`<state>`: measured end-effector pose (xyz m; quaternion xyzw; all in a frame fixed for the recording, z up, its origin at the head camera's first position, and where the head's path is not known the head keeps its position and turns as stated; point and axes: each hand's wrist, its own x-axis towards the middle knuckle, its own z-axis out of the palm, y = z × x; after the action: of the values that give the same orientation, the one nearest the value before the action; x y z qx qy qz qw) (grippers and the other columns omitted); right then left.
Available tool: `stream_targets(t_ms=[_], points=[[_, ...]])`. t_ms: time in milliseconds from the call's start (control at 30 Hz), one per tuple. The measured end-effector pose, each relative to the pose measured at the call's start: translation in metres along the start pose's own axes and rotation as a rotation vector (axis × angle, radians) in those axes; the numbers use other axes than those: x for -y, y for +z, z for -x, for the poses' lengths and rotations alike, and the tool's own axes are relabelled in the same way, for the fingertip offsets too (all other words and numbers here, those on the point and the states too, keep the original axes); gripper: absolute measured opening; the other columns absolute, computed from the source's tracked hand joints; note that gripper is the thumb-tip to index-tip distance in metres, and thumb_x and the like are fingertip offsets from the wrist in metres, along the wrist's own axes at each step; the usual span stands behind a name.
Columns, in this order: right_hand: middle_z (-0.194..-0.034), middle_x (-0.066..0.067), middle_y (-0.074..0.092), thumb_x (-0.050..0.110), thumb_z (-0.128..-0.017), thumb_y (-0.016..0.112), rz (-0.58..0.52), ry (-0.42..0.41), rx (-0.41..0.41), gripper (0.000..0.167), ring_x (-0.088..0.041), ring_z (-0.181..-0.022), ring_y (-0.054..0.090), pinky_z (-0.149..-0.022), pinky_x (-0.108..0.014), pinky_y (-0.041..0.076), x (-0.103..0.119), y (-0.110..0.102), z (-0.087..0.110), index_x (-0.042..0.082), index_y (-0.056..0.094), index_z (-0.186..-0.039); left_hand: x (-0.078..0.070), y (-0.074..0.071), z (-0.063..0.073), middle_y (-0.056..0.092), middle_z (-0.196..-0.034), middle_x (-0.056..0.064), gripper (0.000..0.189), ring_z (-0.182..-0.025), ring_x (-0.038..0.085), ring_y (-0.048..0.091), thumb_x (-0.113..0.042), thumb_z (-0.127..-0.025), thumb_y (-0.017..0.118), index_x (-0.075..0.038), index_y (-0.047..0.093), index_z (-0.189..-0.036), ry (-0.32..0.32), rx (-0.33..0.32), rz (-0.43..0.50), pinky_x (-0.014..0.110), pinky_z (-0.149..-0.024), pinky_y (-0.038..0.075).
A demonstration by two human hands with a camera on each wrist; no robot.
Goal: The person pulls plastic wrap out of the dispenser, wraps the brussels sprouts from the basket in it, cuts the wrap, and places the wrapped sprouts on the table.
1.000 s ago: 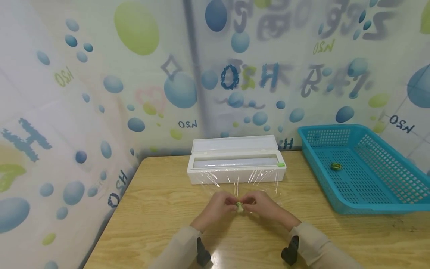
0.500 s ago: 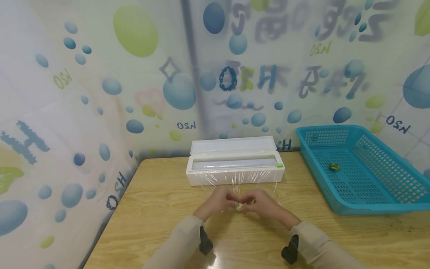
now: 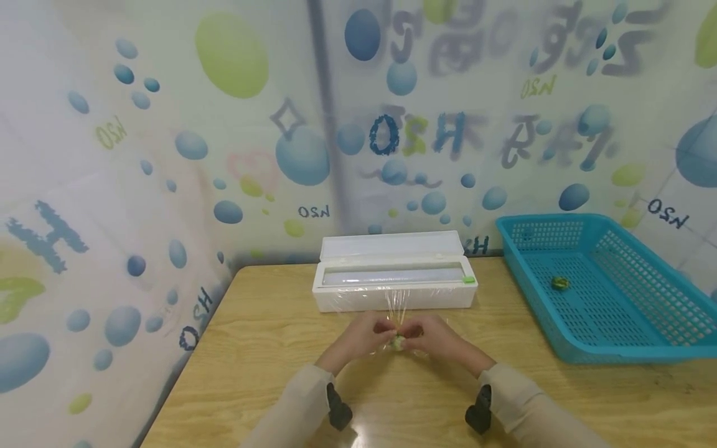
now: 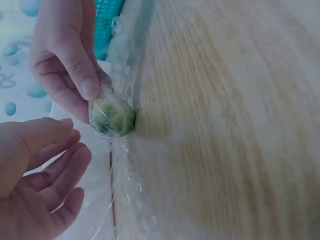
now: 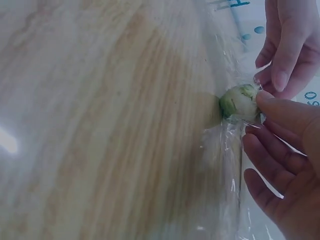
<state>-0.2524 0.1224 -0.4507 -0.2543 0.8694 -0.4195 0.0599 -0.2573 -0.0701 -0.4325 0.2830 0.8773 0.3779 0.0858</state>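
Note:
A small green Brussels sprout (image 3: 398, 343) sits wrapped in clear cling film (image 3: 397, 302), close over the wooden table. My right hand (image 3: 434, 335) pinches it by the gathered film, thumb against the sprout (image 5: 239, 102) in the right wrist view. In the left wrist view my left hand (image 4: 42, 175) is right beside the wrapped sprout (image 4: 116, 116), its fingers loosely bent and its thumb tip just short of it. From the bundle, pleated film runs back to the white cling film box (image 3: 394, 298), whose lid stands up with the roll inside.
A blue plastic basket (image 3: 644, 354) stands on the right of the table (image 3: 269, 348), with another Brussels sprout (image 3: 560, 283) inside. A printed curtain (image 3: 168, 186) hangs behind and on the left. The box has a small green slider (image 3: 468, 280).
The film in front of the box has drawn into a narrower, tighter bunch above the sprout. Both hands stay at nearly the same spot, working around the sprout.

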Motion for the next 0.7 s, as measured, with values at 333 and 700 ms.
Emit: stream_targets(t_ms=[333,700], points=[[-0.088,0.002,0.067,0.013,-0.085,0.065,-0.001,0.04,0.069,0.013,-0.011,-0.079,0.057,-0.071,-0.029,0.049,-0.003,-0.013,-0.008,0.008,0.07,-0.096,0.005,0.02,0.011,0.065,-0.091,0.007,0.019,-0.08,0.017,0.059,-0.008,-0.077,0.072,-0.001,0.068,-0.094,0.058,-0.174,-0.005,0.023,-0.07,0.047],[-0.088,-0.003,0.066,0.009,-0.086,0.063,-0.029,0.007,0.074,0.017,-0.012,-0.069,0.052,-0.061,-0.024,0.046,-0.005,-0.013,-0.011,-0.001,0.068,-0.099,0.008,0.027,0.002,0.066,-0.091,0.005,0.017,-0.082,0.016,0.059,-0.006,-0.077,0.071,-0.004,0.068,-0.093,0.045,-0.253,-0.062,0.026,-0.072,0.048]])
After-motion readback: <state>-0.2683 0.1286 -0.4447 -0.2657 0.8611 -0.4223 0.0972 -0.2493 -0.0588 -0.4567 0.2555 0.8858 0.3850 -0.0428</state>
